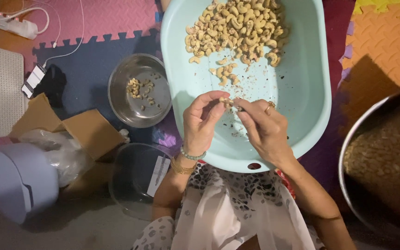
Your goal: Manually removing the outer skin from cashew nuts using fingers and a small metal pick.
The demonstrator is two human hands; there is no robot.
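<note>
1. Left hand [201, 121] is pinching a cashew nut [226, 101] between thumb and fingertips, over the near half of the pale turquoise tub [307, 88].
2. Right hand [263, 126] is meeting it from the other side, fingertips pressed onto the same nut, a ring showing on one finger; both hands are closed on it together.
3. The nut is sitting right between the two sets of fingertips, above the bare floor of the tub, well short of the main pile.
4. The pile of cashews [237, 28] is lying in the far part of the tub, with a few loose nuts [225, 74] trailing toward the hands and bits of skin scattered over the tub floor.
5. Left wrist is wearing a bead bracelet [191, 156] and a gold bangle just below it.
6. A metal bowl [135, 111] is standing on the floor just left of the tub, holding a small scatter of nuts.
7. A clear glass bowl [133, 183] is sitting nearer the person, below the metal one.
8. A big metal basin [385, 162] filled with brownish nuts is showing at the right edge, partly cut off.
9. Foam puzzle mats [93, 69] are covering the floor; cardboard pieces [86, 129], a plastic bag and a lilac plastic container [17, 180] are lying at left.
</note>
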